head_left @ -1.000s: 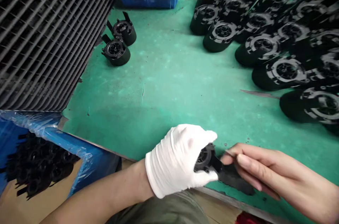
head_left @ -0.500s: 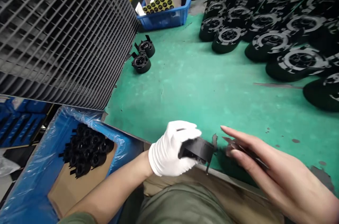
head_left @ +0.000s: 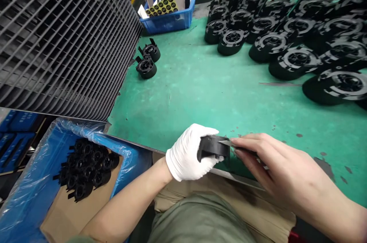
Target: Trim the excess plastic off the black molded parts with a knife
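My left hand (head_left: 190,153), in a white glove, is closed around a round black plastic part (head_left: 213,146) near the front edge of the green table. Bare and pinched, my right hand (head_left: 266,155) grips a slim knife with a pointed metal blade (head_left: 225,142). The blade's tip lies against the upper right rim of the part; its handle is mostly hidden by my fingers.
Rows of similar black round parts (head_left: 271,44) stand at the right, and two more (head_left: 146,67) at the left. A blue bin (head_left: 169,23) sits behind, beside a grey wire rack (head_left: 65,44). Lower left, a plastic-lined blue box (head_left: 31,181) holds several black parts.
My right hand has moved left and closed in, bringing the blade onto the part. My left hand has turned the part, and the thin strip at its right edge no longer shows. The view has shifted slightly.
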### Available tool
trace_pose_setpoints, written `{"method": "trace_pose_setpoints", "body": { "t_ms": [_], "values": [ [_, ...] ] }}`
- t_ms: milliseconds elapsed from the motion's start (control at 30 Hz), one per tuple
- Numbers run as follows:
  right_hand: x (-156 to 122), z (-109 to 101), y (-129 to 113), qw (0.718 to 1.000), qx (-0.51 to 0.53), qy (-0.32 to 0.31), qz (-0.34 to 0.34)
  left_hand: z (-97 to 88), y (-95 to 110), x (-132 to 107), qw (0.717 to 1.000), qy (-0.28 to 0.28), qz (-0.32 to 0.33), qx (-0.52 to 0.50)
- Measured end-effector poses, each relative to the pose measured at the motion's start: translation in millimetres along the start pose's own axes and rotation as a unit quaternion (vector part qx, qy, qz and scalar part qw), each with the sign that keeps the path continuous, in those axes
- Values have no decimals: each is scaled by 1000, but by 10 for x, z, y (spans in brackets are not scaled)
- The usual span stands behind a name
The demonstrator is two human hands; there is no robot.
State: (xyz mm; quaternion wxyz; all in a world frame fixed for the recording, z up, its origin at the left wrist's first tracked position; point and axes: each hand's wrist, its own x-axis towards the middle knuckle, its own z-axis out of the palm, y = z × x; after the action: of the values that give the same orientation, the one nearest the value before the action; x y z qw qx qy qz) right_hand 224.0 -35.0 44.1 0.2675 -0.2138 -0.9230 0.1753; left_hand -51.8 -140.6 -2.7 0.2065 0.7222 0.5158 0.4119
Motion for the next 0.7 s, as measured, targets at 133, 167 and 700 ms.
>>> {"method": "trace_pose_setpoints", "body": {
  "t_ms": [133, 167, 700],
  "values": [
    [56, -6, -7, 999, -43, 2, -14, 15, 5, 10, 1000, -1, -11, -4],
    [66, -7, -11, 999, -47, 4, -14, 21, 7, 16, 1000, 1, -12, -7],
    [-13, -54, -39, 992, -118, -28, -36, -2, 96, 175, 998, -31, -46, -15]
  ]
}}
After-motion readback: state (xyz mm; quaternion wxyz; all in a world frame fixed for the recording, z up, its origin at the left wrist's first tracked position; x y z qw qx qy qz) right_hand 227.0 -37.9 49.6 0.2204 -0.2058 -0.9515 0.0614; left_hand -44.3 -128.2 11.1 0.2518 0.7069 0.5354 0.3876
